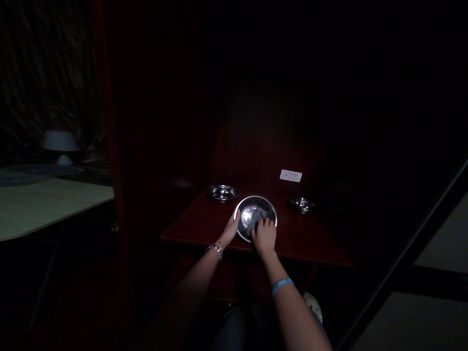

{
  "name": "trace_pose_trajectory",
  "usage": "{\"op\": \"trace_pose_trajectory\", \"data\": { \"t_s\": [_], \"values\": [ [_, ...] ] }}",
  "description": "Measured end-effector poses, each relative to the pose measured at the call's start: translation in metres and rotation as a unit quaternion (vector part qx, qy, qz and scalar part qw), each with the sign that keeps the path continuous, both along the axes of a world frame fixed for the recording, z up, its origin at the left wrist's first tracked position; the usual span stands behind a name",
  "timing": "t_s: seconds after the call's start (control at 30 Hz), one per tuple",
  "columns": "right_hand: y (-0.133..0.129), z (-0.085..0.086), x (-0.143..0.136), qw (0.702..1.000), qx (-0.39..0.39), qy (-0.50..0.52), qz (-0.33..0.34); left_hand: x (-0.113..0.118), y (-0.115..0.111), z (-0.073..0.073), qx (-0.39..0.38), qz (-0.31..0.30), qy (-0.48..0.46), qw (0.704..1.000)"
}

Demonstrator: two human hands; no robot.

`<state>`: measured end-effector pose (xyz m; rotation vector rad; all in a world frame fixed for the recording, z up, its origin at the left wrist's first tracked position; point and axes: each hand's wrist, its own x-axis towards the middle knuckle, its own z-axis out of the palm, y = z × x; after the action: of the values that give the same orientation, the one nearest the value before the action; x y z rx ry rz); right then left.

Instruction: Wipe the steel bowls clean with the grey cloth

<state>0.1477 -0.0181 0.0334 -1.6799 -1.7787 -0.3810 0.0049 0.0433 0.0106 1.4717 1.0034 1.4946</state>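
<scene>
A shiny metal bowl (247, 207) is tilted toward me over the front part of a dark red table (197, 224). My left hand (231, 229) grips its left rim, thumb on the near side and the other fingers hidden behind. Inside the bowl, my right hand (264, 236) presses a grey cloth (252, 225) against the inner wall, its fingers bent over the cloth. A second metal bowl (223, 194) stands at the back left of the table, and a smaller metal dish (302, 205) at the back right.
A white socket panel (291, 175) is on the wall behind the table. To the left, past a dark red partition (109, 146), stands a light wooden table (54, 200) with a lamp (61, 141) behind it. The room is dim. A pale shoe (312, 306) shows below.
</scene>
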Motion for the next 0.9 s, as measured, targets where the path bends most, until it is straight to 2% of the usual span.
{"op": "trace_pose_trajectory", "data": {
  "t_s": [0.33, 0.67, 0.77, 0.9],
  "values": [
    [0.003, -0.011, 0.002, 0.995, 0.002, 0.055, 0.087, -0.004, 0.002, 0.000, -0.002, -0.033, 0.005, 0.999],
    [-0.002, 0.002, -0.001, 0.997, -0.058, -0.010, 0.053, -0.001, -0.009, 0.009, -0.025, -0.081, -0.031, 0.996],
    [-0.005, 0.005, -0.003, 0.995, -0.046, -0.003, 0.093, -0.001, -0.010, 0.008, -0.024, -0.085, -0.035, 0.995],
    [-0.006, 0.002, -0.010, 0.983, -0.031, 0.014, 0.181, -0.002, -0.007, 0.005, -0.006, -0.080, -0.041, 0.996]
  ]
}}
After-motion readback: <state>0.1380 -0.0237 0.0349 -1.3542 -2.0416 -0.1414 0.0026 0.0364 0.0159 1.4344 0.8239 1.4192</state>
